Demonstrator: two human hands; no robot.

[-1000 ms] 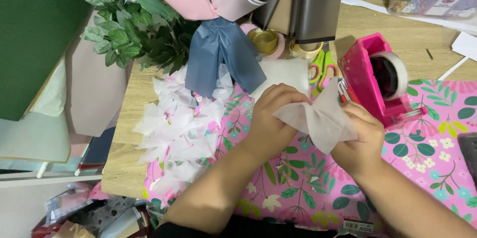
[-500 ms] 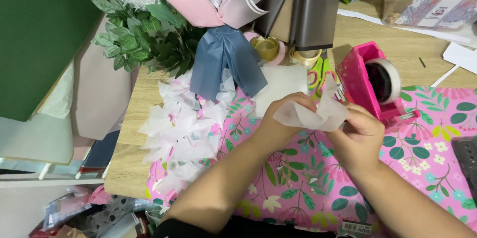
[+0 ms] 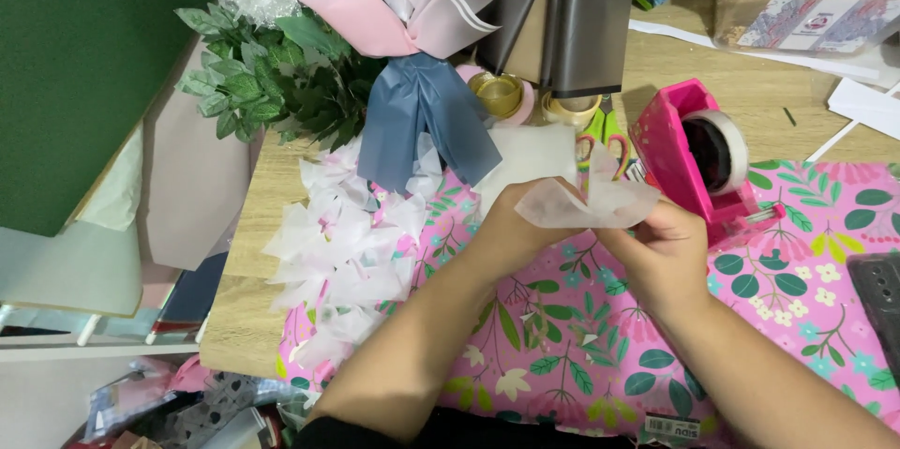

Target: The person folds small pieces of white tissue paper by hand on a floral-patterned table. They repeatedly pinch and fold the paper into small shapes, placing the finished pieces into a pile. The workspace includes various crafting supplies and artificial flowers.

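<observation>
I am pinching a sheet of white tissue paper (image 3: 586, 205) at frame centre, left hand (image 3: 511, 229) and right hand (image 3: 661, 257) fingers closed on its edges, holding it above the floral mat (image 3: 581, 336) to fold it.

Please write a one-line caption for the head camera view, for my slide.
Both hands, left hand and right hand, fold a translucent white sheet above a pink floral mat.
</observation>
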